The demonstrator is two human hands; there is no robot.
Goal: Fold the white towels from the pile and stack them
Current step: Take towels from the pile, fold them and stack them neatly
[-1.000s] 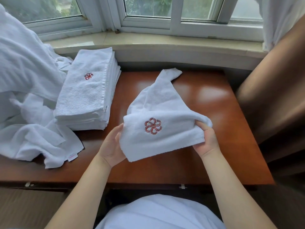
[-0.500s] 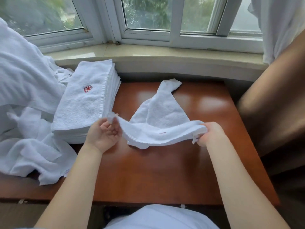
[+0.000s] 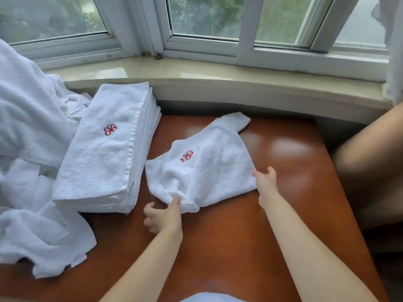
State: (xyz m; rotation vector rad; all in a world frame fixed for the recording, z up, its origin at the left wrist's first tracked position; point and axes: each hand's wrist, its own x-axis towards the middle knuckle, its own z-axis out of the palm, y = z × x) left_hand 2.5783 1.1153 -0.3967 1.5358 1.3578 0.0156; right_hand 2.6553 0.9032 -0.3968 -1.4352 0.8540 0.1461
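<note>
One loose towel point(image 3: 209, 164) lies mid-table point(image 3: 239, 247), its single red logo up. Your left hand point(image 3: 162, 216) pinches its 7 o'clock corner; your right hand point(image 3: 265, 182) pinches its 4 o'clock edge. One folded stack point(image 3: 104, 153) sits at 9 o'clock, the unfolded pile point(image 3: 32, 192) beyond.
</note>
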